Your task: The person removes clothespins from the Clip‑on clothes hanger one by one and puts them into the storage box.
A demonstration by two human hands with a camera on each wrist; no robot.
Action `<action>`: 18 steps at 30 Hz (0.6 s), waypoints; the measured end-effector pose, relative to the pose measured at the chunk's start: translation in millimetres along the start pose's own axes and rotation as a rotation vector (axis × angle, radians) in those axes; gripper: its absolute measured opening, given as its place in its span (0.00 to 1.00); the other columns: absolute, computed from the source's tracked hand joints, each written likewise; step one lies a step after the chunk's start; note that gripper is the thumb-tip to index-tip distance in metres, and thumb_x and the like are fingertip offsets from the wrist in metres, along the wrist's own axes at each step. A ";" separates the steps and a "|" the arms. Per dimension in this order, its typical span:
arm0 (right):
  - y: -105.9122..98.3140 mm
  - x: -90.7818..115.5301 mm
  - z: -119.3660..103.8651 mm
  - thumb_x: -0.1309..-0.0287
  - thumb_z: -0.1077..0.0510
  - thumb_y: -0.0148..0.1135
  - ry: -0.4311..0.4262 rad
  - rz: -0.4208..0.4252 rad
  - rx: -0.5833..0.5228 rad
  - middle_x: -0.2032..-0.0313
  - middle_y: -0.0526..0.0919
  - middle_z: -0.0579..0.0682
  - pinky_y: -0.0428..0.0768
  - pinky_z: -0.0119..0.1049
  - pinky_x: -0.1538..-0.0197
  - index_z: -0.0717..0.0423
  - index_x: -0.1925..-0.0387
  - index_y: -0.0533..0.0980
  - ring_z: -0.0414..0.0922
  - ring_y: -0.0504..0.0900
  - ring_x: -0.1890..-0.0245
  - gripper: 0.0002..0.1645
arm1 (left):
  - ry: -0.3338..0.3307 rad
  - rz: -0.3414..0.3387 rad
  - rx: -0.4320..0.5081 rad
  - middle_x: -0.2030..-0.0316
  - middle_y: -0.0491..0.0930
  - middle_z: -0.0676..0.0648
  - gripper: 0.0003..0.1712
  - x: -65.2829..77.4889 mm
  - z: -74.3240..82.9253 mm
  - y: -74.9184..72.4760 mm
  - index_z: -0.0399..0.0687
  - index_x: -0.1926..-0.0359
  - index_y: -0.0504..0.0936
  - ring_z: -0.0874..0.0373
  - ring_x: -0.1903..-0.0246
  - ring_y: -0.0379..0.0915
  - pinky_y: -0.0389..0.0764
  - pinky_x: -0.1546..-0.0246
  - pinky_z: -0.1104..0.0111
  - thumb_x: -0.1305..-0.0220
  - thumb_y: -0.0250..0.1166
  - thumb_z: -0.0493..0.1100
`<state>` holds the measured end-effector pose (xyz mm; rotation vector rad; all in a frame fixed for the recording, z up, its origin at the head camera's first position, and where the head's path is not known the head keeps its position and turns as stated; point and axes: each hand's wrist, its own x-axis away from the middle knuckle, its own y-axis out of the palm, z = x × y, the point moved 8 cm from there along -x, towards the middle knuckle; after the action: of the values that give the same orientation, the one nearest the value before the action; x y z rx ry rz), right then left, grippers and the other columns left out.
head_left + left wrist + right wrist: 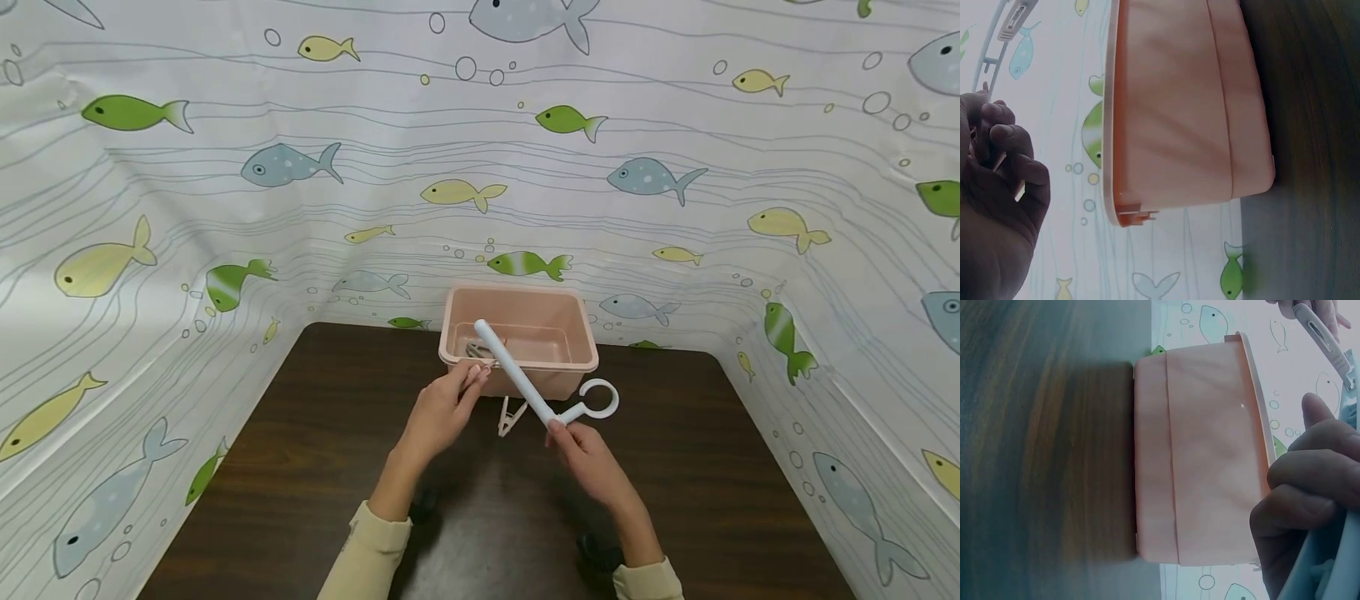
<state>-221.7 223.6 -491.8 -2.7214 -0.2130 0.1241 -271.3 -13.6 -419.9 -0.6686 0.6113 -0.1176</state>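
Observation:
A light blue hanger (517, 375) with a straight bar and an open ring hook (602, 399) slants in front of the bin. My right hand (588, 462) grips it near the hook end; its curled fingers (1310, 469) show close up in the right wrist view. Below the bar hangs a pale clip (510, 417), which is a slotted white shape (1324, 339) in the right wrist view. My left hand (441, 412) pinches a small pale piece (489, 365) beside the bar. Its kind I cannot tell, as the fingers (1016, 140) mostly hide it.
Behind the hands, a pink plastic bin (577, 354) stands at the back of the dark wooden table (300, 467). Inside it lie several small greyish clips (475, 349). A fish-print sheet (405, 108) surrounds the table at the back and both sides.

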 end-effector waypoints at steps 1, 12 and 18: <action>-0.1 0.2 -0.1 0.14 0.47 0.50 0.000 0.000 -0.007 0.82 0.66 0.44 0.62 0.31 0.77 0.65 0.59 0.81 0.36 0.62 0.83 0.26 | -0.001 -0.001 0.004 0.53 0.91 0.46 0.10 0.3 0.0 0.0 0.51 0.42 0.80 0.51 0.57 0.88 0.84 0.58 0.51 0.18 0.63 0.46; 0.0 2.3 5.2 0.14 0.46 0.51 0.044 -0.001 -0.029 0.81 0.67 0.45 0.62 0.32 0.77 0.61 0.58 0.82 0.37 0.62 0.83 0.25 | -0.031 -0.060 -0.007 0.53 0.89 0.52 0.15 1.2 -0.9 4.8 0.59 0.38 0.81 0.57 0.65 0.78 0.76 0.63 0.58 0.21 0.66 0.44; 0.5 3.6 4.6 0.14 0.46 0.51 0.053 -0.005 -0.066 0.82 0.66 0.46 0.61 0.31 0.78 0.61 0.59 0.81 0.37 0.61 0.83 0.25 | -0.029 -0.051 -0.022 0.63 0.82 0.56 0.12 2.0 -5.0 3.6 0.59 0.40 0.83 0.59 0.66 0.73 0.74 0.63 0.61 0.20 0.65 0.48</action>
<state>-218.7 225.5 -496.4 -2.7856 -0.2123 0.0437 -272.8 -14.1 -426.2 -0.7058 0.5689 -0.1488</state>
